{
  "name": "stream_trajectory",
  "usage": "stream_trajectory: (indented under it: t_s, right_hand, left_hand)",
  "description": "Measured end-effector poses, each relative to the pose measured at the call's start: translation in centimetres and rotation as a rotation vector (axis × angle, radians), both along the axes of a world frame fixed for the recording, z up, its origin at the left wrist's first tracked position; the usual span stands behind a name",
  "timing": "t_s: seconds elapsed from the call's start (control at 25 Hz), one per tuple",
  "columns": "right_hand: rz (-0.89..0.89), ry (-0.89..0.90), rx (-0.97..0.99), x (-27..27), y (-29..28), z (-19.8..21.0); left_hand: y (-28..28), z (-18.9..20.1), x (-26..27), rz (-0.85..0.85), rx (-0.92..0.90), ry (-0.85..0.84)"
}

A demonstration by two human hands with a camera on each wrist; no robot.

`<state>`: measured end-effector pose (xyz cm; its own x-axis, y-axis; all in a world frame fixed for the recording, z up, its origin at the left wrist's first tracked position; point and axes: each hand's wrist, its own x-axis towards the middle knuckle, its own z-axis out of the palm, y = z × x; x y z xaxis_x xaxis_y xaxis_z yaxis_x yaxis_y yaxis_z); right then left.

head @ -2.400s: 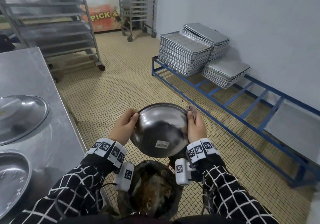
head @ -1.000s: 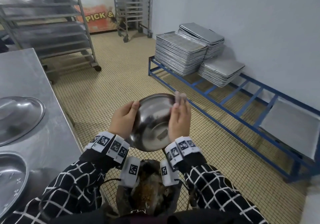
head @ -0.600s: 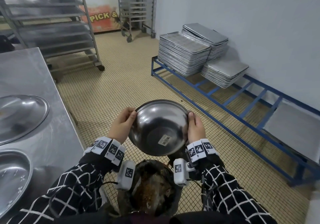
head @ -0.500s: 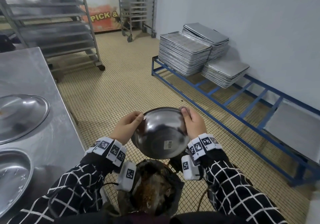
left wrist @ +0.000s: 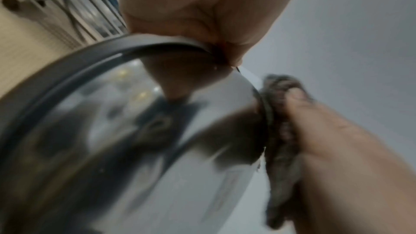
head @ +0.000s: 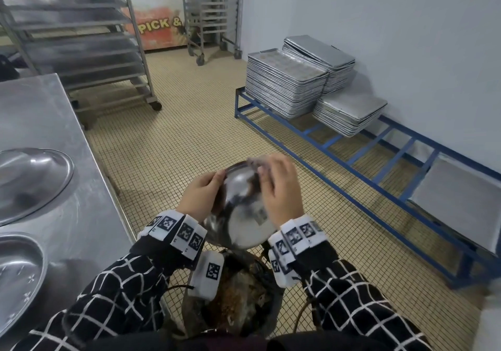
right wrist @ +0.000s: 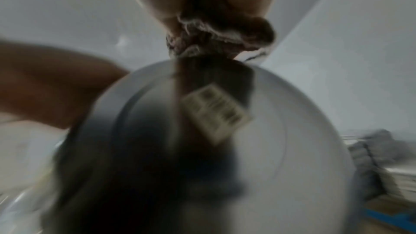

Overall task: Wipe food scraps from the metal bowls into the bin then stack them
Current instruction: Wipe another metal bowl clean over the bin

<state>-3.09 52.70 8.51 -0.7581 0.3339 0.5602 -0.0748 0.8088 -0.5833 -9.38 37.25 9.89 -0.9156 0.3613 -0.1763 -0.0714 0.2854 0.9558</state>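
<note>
The metal bowl hangs tilted, its underside toward the person, directly above the bin of scraps. The left hand clamps the rim, fingers curled over its edge. The right hand grips a grey rag against the opposite rim. Open tiled floor lies beyond the fingertips. Only the right wrist view shows the label clearly.
</note>
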Motion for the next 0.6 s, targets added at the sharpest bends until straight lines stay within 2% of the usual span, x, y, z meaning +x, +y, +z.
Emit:
stream_trajectory:
  t_s: [0.08, 0.12, 0.2, 0.32, 0.36, 0.4, 0.48, 0.6]
  right_hand:
    - [0.020, -0.086, 0.240, 0.4, -1.9, -1.3]
    - [-0.008, -0.098, 0.270, 0.4, -2.4, -1.7]
    - [-0.105, -0.089, 0.081, 0.0, -2.0, -2.0]
    - [-0.230, -0.086, -0.440, -0.5, 0.1, -2.7]
    - [-0.235, -0.087, -0.523, -0.3, 0.4, -3.2]
    - [-0.226, -0.090, -0.524, 0.1, 0.3, -3.5]
    - [-0.169, -0.106, -0.368, 0.6, -0.7, -3.7]
    - [-0.109, -0.114, 0.012, 0.1, -2.8, -2.5]
  left_hand:
    - [0.4, 0.2, -0.2, 0.044, 0.044, -0.023]
    - [0.6, 0.2, -0.2, 0.058, 0.043, 0.001]
    - [0.6, 0.3, -0.2, 0.087, 0.034, 0.028]
    - [0.6, 0.1, -0.3, 0.138, 0.058, 0.007]
    - [0.5, 0.1, -0.4, 0.153, 0.050, 0.020]
    - [0.4, 0.1, -0.5, 0.166, 0.042, 0.036]
    - [0.4, 0.1, -0.7, 0.168, 0.025, 0.069]
    - [0.8, 0.3, -0.3, 0.100, -0.012, 0.124]
